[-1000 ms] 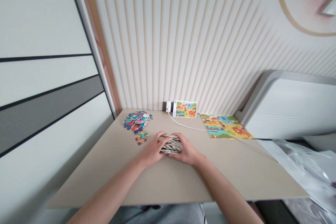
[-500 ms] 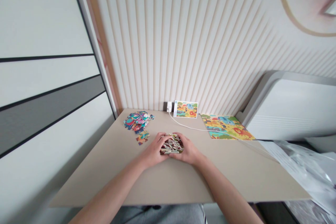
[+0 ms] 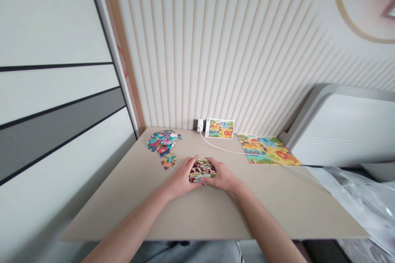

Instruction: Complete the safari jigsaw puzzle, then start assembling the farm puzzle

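Between my two hands is a thick bunch of jigsaw puzzle pieces (image 3: 202, 168), most of them standing on edge. My left hand (image 3: 182, 176) curves around the left side of the bunch. From the right, my right hand (image 3: 224, 177) wraps it, with the thumb across its near face. Both hands rest low over the table (image 3: 203, 213), and the undersides of the pieces are hidden. To the left lies a heap of other puzzle pieces (image 3: 163, 140), mostly blue and pink, with a small joined patch of pieces (image 3: 169, 160) at its near edge.
A picture card of animals (image 3: 219, 128) leans against the ribbed wall beside a white charger (image 3: 200, 125). Its cable (image 3: 222, 149) runs right across a flat animal picture (image 3: 268, 150). Clear plastic wrapping (image 3: 361, 189) lies beyond the table's right edge.
The bunched pieces have tilted slightly, and more of their coloured faces show. My left fingers have straightened a little and my right thumb has shifted over the front. The view has moved slightly.
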A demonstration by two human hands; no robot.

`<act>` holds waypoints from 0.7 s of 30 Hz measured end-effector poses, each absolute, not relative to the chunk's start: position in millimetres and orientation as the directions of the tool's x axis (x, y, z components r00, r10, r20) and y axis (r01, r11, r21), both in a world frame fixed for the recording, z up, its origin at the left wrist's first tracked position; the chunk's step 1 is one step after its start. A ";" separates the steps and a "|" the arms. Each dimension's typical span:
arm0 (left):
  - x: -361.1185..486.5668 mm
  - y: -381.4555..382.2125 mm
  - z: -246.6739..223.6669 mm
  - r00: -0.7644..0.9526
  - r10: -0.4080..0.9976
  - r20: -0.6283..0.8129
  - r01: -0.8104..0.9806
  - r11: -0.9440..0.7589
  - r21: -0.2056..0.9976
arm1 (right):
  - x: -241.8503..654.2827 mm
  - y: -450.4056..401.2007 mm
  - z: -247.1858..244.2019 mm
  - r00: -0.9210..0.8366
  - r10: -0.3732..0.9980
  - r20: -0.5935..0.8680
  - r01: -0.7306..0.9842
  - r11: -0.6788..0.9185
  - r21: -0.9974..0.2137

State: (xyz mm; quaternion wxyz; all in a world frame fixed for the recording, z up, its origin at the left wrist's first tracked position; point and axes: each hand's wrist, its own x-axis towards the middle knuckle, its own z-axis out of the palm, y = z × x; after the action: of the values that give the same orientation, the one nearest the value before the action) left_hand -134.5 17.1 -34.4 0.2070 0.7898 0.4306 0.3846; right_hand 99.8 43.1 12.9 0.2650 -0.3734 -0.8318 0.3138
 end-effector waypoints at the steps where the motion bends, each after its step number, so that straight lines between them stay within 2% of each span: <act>1: -134.2 16.7 -33.9 0.331 0.842 0.426 0.517 -0.540 0.664 | 99.6 43.5 14.7 -0.583 0.786 0.205 0.448 0.522 -0.726; 5: -132.2 15.3 -30.0 0.322 0.845 0.426 0.510 -0.534 0.675 | 98.7 47.7 18.3 -0.593 0.782 0.190 0.406 0.495 -0.768; 11: -129.2 16.7 -29.2 0.300 0.850 0.433 0.519 -0.527 0.674 | 98.5 59.5 11.7 -0.606 0.790 0.095 0.336 0.362 -0.869; 21: -126.8 18.3 -35.2 0.276 0.841 0.465 0.528 -0.537 0.659 | 98.3 61.5 7.7 -0.639 0.763 0.093 0.182 0.268 -0.946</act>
State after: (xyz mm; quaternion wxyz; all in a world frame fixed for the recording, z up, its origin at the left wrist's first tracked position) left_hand -126.8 18.3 -35.2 0.1918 0.7753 0.4414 0.4090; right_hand 98.3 61.5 7.7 0.2823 -0.3174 -0.7445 0.5150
